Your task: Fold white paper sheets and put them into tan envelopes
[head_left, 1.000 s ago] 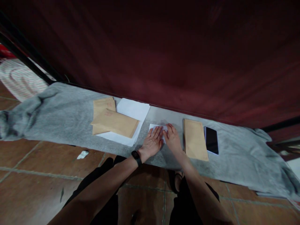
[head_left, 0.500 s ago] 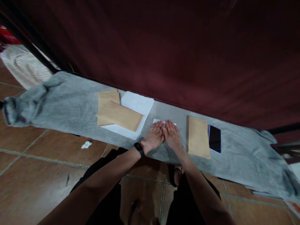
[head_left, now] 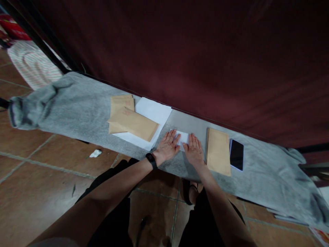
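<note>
A small white sheet of paper, seemingly folded, lies flat on the grey cloth between my hands. My left hand, with a black band on its wrist, presses flat on the paper's left part, fingers stretched out. On the right edge rests my right hand, also flat with the fingers pointing away from me. Both hands cover parts of the paper. Left of them, brown envelopes overlap larger white sheets. To the right lies a stack of brown envelopes.
A phone with a dark screen lies beside the right-hand envelopes. The grey cloth covers a long narrow bench. Behind it hangs a dark red curtain. A crumpled white scrap is on the tiled floor.
My hands have moved apart from the middle of the paper to its two sides, uncovering its centre. The whole view has shifted slightly.
</note>
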The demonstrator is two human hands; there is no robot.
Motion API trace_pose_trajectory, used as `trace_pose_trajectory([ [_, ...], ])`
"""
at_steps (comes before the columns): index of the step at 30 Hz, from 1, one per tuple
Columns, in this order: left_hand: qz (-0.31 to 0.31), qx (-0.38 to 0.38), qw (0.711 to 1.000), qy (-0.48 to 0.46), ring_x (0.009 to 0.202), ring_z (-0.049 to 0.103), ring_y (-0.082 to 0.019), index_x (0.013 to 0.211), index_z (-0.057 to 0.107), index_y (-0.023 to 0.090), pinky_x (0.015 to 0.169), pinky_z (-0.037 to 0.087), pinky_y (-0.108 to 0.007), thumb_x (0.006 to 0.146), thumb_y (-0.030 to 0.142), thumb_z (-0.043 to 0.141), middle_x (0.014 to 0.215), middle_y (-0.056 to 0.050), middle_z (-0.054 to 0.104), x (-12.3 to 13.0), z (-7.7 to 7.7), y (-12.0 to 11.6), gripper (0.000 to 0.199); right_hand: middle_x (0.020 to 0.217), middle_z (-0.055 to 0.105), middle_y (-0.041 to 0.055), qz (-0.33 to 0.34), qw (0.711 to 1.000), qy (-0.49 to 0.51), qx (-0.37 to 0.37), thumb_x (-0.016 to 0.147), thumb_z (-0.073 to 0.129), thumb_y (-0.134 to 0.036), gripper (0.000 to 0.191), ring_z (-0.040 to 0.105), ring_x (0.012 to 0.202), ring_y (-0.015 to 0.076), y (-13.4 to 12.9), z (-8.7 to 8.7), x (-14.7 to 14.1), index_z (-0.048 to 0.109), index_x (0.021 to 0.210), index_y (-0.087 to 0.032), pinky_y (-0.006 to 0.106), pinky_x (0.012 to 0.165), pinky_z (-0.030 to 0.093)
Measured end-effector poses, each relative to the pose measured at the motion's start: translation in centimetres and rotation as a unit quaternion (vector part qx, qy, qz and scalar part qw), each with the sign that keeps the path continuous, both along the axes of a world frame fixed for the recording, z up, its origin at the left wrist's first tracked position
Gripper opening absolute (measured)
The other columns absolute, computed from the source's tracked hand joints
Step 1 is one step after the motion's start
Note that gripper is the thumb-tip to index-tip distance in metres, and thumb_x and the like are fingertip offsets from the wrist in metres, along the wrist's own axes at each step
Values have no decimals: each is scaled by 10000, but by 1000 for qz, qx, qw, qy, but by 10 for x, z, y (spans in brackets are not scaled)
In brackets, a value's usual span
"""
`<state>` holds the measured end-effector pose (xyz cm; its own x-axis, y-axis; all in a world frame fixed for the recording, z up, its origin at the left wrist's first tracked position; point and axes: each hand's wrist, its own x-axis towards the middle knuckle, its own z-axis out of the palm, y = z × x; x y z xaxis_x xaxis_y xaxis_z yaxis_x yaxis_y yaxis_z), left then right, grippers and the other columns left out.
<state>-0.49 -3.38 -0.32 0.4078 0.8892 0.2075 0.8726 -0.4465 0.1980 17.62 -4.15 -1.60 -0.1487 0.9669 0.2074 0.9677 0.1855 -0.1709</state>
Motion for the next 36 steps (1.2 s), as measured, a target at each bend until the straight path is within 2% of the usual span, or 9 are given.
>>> trace_pose_trajectory([
  [7, -44, 20, 999, 19, 1520, 253, -283, 1497, 382, 41, 1256, 143, -500, 997, 317, 382, 1604, -206, 331, 4, 7, 6, 571, 1615, 318, 195, -3, 1000, 9, 3, 1049, 352, -415, 630, 286, 1504, 289, 0, -1, -1, 302, 1560, -50, 480, 1223, 245],
  [13, -72, 7, 996, 44, 1530, 227, -263, 1527, 366, 103, 1256, 155, -468, 1023, 322, 353, 1622, -164, 317, 9, 13, 8, 550, 1580, 379, 216, 7, 999, -13, 48, 1055, 300, -439, 639, 350, 1470, 296, 1, -4, -1, 322, 1549, -34, 476, 1193, 289],
  [17, -60, 4, 997, 45, 1526, 238, -269, 1527, 376, 122, 1249, 170, -468, 1029, 353, 359, 1619, -157, 330, 11, 13, 11, 549, 1573, 392, 215, 9, 998, -29, 57, 1056, 278, -430, 635, 359, 1463, 302, 2, -5, 0, 320, 1550, -32, 478, 1180, 301],
  [28, -51, -13, 997, 59, 1533, 214, -278, 1548, 347, 129, 1254, 148, -491, 1017, 369, 369, 1632, -154, 300, 15, 10, 13, 582, 1592, 355, 213, 4, 999, -19, 29, 1050, 304, -335, 581, 321, 1486, 298, 3, 5, -3, 331, 1545, -32, 521, 1202, 260],
  [36, -57, -17, 992, 110, 1535, 197, -285, 1535, 342, 39, 1257, 154, -476, 987, 283, 360, 1629, -192, 283, 15, 16, 12, 601, 1637, 292, 130, 83, 994, 54, -52, 1073, 144, -401, 612, 227, 1532, 191, 7, 12, -22, 282, 1572, -75, 424, 1250, 207],
])
